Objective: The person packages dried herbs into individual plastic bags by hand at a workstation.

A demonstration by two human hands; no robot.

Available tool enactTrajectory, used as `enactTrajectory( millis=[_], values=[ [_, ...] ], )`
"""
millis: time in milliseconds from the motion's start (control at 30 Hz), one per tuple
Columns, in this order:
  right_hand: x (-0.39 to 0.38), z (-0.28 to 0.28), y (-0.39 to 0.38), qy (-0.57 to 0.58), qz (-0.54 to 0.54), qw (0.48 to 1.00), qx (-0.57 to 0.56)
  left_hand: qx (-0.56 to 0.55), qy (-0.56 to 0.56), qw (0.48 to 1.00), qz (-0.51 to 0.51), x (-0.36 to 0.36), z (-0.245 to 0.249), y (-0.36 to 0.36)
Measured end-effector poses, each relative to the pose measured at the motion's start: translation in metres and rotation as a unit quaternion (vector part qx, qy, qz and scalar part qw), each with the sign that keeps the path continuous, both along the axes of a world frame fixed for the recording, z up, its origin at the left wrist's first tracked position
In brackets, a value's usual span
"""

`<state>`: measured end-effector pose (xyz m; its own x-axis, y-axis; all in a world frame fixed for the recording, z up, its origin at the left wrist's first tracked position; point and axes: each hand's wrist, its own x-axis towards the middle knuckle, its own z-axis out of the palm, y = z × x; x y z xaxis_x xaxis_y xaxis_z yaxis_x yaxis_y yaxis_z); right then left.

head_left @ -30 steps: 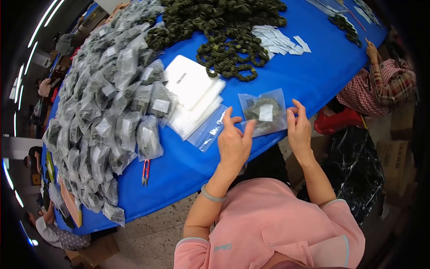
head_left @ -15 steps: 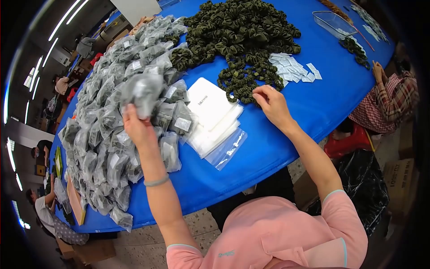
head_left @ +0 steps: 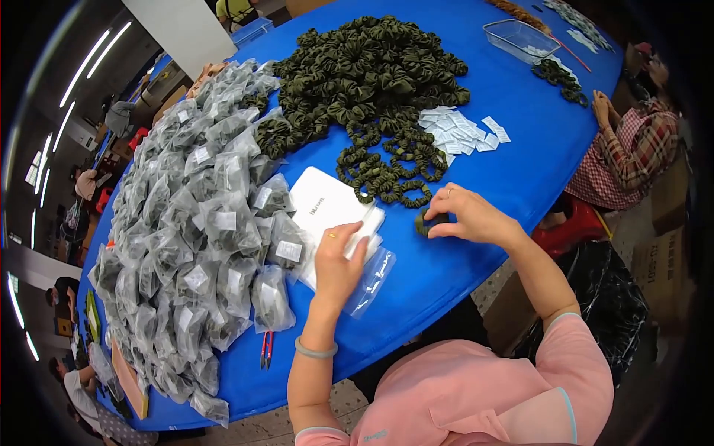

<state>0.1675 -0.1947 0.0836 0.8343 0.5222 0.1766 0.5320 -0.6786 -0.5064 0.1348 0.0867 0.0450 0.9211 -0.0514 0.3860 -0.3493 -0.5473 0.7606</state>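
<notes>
My right hand (head_left: 476, 217) pinches a dark green scrunchie (head_left: 430, 224) between thumb and fingers, just above the blue tabletop. My left hand (head_left: 339, 262) rests over a stack of clear plastic bags (head_left: 327, 202) with a white printed top, its fingers apart and nothing visibly held. A clear bag with a zip edge (head_left: 374, 279) sticks out from under that stack. Ahead of my hands lie several loose scrunchies (head_left: 387, 167), at the near edge of a big heap of scrunchies (head_left: 364, 67).
Packed scrunchie bags with labels (head_left: 195, 223) are piled high on the left. Red-handled snips (head_left: 266, 349) lie beside them. White labels (head_left: 455, 130) are scattered beyond my right hand. A wire basket (head_left: 520, 39) sits at the far right, near a seated person (head_left: 632, 160).
My left hand has left the packed bags and come right to the bag stack, letting go of a filled bag. My right hand has taken a scrunchie and drawn it nearer. The view has shifted.
</notes>
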Motion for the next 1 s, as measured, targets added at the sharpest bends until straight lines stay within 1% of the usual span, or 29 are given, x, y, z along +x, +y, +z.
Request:
enactTrajectory(
  millis=[67,100,133,167,233,300,333,400,433,567,600,633,667,733,800,833,900,933,1000],
  values=[
    [0.022,-0.015,-0.022,0.024,-0.093,0.991,0.098,0.063,-0.056,0.993,-0.082,-0.004,0.000,-0.024],
    [0.043,-0.029,-0.035,-0.026,-0.185,0.979,0.081,0.067,-0.037,0.993,-0.091,-0.008,0.003,-0.035],
    [0.071,-0.047,-0.049,-0.077,-0.272,0.957,0.064,0.072,-0.019,0.992,-0.098,-0.010,0.005,-0.044],
    [0.094,-0.065,-0.063,-0.075,-0.271,0.958,0.064,0.072,-0.017,0.993,-0.097,-0.011,0.004,-0.049],
    [0.133,-0.092,-0.087,-0.245,-0.344,0.906,-0.012,0.083,-0.051,0.990,-0.098,-0.010,0.000,-0.054],
    [0.141,-0.085,-0.090,-0.127,-0.340,0.927,-0.094,0.085,-0.045,0.991,-0.090,-0.010,-0.003,-0.051],
    [0.142,-0.086,-0.087,-0.125,-0.335,0.929,-0.092,0.085,-0.040,0.992,-0.085,-0.010,-0.005,-0.048],
    [0.139,-0.088,-0.087,-0.174,-0.386,0.891,-0.162,0.084,-0.027,0.993,-0.079,-0.013,-0.011,-0.043],
    [0.131,-0.079,-0.083,-0.169,-0.384,0.893,-0.163,0.085,-0.022,0.993,-0.078,-0.014,-0.013,-0.042],
    [0.074,-0.040,-0.059,-0.148,-0.349,0.923,-0.064,0.051,-0.016,0.998,-0.047,-0.016,-0.025,-0.035],
    [0.053,-0.039,-0.048,-0.219,-0.269,0.938,0.009,0.051,-0.034,0.998,-0.032,-0.016,-0.026,-0.034],
    [0.025,-0.039,-0.035,-0.286,-0.186,0.936,0.084,0.052,-0.052,0.997,-0.017,-0.016,-0.026,-0.032],
    [-0.002,-0.035,-0.022,-0.297,-0.126,0.943,0.081,0.052,-0.046,0.997,-0.016,-0.015,-0.024,-0.027],
    [-0.046,-0.038,0.000,-0.274,-0.065,0.959,0.039,0.139,-0.150,0.975,0.087,-0.010,-0.017,-0.015],
    [-0.071,-0.059,0.007,-0.216,-0.041,0.975,-0.039,0.260,-0.167,0.928,0.207,-0.006,-0.013,0.006],
    [-0.077,-0.060,0.011,-0.223,-0.022,0.974,-0.025,0.270,-0.169,0.920,0.227,-0.002,-0.008,0.017],
    [-0.084,-0.058,0.017,-0.153,-0.048,0.986,-0.038,0.367,-0.096,0.838,0.392,0.003,0.002,0.038],
    [-0.087,-0.060,0.022,-0.147,-0.058,0.987,-0.037,0.369,-0.097,0.830,0.407,0.001,0.005,0.047],
    [-0.092,-0.064,0.029,-0.147,-0.068,0.986,-0.034,0.355,-0.044,0.854,0.378,0.002,0.005,0.062]
  ],
)
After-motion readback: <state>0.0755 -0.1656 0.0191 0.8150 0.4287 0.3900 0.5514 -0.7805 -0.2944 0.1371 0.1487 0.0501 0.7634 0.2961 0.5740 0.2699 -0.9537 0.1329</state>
